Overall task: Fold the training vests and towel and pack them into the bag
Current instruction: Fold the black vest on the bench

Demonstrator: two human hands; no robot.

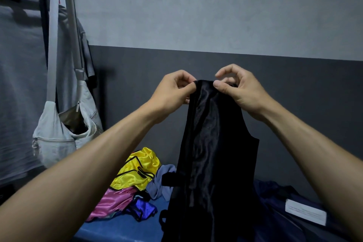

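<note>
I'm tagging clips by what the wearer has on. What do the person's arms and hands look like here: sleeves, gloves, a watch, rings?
Both forearms are bare as far as the frame shows; no sleeve edge is in view. The left hand and right hand wear no gloves. No watch, band or ring is visible.

Person, seen from the head camera: two forearms and two hands only. Left hand bare, no glove, ring or watch visible. Right hand likewise bare. Both forearms uncovered up to the frame edge; no sleeve, cuff, band or marking shows on either arm
</note>
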